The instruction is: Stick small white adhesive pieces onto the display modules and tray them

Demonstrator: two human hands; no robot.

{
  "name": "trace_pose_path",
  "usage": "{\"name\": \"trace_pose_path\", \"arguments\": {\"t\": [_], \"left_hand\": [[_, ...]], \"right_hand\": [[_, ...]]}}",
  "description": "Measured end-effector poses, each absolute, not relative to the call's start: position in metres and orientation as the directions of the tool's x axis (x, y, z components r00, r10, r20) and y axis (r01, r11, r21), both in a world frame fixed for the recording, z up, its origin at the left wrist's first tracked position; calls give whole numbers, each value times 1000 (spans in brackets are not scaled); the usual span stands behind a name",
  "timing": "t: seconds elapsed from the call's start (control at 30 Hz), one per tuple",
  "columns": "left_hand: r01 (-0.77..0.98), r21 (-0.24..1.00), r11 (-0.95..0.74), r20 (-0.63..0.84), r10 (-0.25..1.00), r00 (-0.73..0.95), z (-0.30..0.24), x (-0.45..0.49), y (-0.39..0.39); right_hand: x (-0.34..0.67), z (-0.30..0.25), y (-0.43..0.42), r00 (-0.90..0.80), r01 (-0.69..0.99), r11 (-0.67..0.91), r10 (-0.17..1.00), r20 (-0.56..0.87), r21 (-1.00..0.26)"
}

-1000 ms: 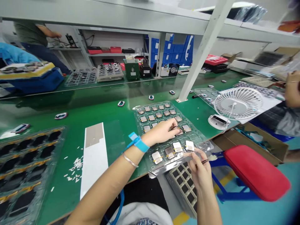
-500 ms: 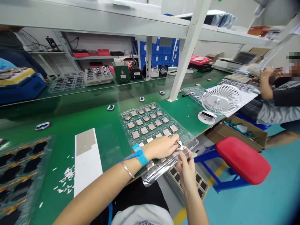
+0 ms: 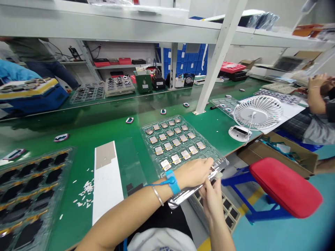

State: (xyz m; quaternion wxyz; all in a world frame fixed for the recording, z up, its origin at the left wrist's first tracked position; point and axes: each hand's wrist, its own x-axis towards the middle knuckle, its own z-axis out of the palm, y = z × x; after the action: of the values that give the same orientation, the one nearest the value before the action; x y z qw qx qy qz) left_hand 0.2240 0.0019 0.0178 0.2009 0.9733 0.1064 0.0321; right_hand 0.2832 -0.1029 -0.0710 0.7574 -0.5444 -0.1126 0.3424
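From where I stand, the person has both hands bunched at the near right corner of a clear tray point(image 3: 210, 150). The tray lies at the near edge of the green bench point(image 3: 78, 129) and holds rows of small square parts point(image 3: 172, 142). The left hand point(image 3: 195, 172), with a blue wrist strap point(image 3: 172, 181) on it, lies palm down over the tray's near rim, fingers drawn together at the corner. I cannot tell whether they pinch anything. The right hand point(image 3: 213, 197) comes up from below the bench edge, its fingertips close together at that same corner, just under the left hand, and whatever it may grip is hidden. Beneath the hands, off the bench edge, sits a gridded tray point(image 3: 227, 212) with dark cells. To the left lies a white strip point(image 3: 107, 188), and farther left a dark tray point(image 3: 28, 195). On the right a white fan point(image 3: 258, 111) rests on the bench, a red stool point(image 3: 285, 190) stands nearer, and another person's arm point(image 3: 315, 96) shows at the far right.
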Motion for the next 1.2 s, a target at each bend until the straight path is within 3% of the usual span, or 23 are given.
{"name": "trace_pose_path", "arguments": {"t": [0.17,0.4,0.57,0.73,0.83,0.93,1.03,1.13,1.2], "left_hand": [[199,408,-891,21,227,974,13,226,6],[300,437,-848,5,336,942,13,231,-8],[317,547,-775,55,411,910,27,230,2],[307,671,-675,203,565,800,82,172,32],[200,824,-529,343,748,568,116,104,23],[184,881,-436,419,899,126,124,41,-10],[189,893,-408,446,860,-250,98,-4,-40],[301,886,-351,451,802,-392,48,-42,-52],[363,881,-303,453,759,-468,12,-65,-54]], "right_hand": [[282,-68,-102,717,-456,169,652,-248,-874],[275,-66,-101,729,-485,183,624,-280,-855],[274,-69,-99,734,-491,181,612,-293,-852],[285,-61,-110,743,-489,202,606,-284,-848],[305,-51,-123,730,-488,213,631,-262,-846],[334,-42,-127,730,-448,221,650,-212,-866],[364,-36,-122,747,-376,202,644,-166,-904],[386,-28,-110,757,-321,173,637,-143,-931],[397,-18,-95,705,-275,168,704,-80,-947]]}}
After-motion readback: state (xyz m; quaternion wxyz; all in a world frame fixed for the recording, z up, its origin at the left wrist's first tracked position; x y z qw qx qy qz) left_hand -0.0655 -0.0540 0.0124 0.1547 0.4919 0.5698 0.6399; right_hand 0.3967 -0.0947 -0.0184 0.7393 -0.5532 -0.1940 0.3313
